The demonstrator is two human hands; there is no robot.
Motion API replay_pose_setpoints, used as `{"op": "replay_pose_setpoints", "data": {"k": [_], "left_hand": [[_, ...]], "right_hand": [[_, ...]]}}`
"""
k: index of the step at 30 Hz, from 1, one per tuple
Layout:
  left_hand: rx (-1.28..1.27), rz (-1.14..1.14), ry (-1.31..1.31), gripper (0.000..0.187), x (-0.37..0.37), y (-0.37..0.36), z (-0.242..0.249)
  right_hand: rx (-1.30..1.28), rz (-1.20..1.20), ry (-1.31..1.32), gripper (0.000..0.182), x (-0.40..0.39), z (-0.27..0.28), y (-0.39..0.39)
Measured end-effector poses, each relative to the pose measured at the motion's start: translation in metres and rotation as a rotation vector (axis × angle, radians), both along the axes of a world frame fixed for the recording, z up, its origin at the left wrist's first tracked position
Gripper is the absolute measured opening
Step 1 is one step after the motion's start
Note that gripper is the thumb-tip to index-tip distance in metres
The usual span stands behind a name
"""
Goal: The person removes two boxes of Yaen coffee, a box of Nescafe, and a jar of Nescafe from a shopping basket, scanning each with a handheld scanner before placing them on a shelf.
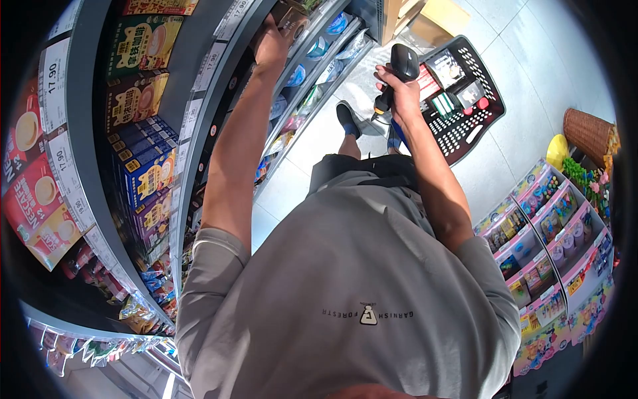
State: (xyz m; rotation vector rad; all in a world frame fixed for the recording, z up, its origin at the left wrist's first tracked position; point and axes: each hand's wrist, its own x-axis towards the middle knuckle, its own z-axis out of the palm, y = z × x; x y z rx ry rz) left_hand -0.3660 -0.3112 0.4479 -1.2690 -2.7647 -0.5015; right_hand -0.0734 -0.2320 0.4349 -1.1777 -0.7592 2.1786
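My left hand reaches to a shelf at the upper left, its fingers closed against a brown package. Part of that package is hidden by the hand and the shelf edge. In my right hand is a black handheld barcode scanner, gripped by its handle with the head pointing up in the view. Beyond that hand, a black shopping basket with a perforated wall stands on the floor. It holds several packages, among them a red-and-white one and a green-and-white one.
Shelves with price strips run along my left, stocked with coffee boxes and red Nescafe bags. A pink display rack of small goods stands right. A wicker basket and cardboard box are farther off.
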Motion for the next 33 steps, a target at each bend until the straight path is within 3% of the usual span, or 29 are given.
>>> {"op": "replay_pose_setpoints", "data": {"k": [10, 13, 25, 27, 31, 33], "left_hand": [[-0.069, -0.037, -0.036, 0.052, -0.009, -0.004, 0.004], [-0.138, -0.039, 0.068, 0.052, -0.005, -0.004, 0.007], [-0.06, -0.177, 0.047, 0.068, 0.001, -0.013, 0.002], [-0.156, -0.164, 0.2, 0.067, 0.002, -0.01, 0.004], [-0.162, -0.109, 0.094, 0.064, 0.007, -0.006, 0.009], [-0.337, -0.15, 0.22, 0.064, 0.006, -0.007, 0.009]], "right_hand": [[0.005, 0.031, -0.062, 0.024, 0.003, -0.005, -0.01], [0.003, 0.027, -0.062, 0.024, 0.003, -0.004, -0.011], [0.003, 0.074, -0.068, 0.027, 0.008, -0.006, -0.018], [0.018, 0.084, -0.083, 0.027, 0.009, -0.005, -0.018], [0.018, 0.092, -0.078, 0.029, 0.014, -0.002, -0.021], [-0.013, 0.037, -0.056, 0.021, 0.015, -0.003, -0.023]]}}
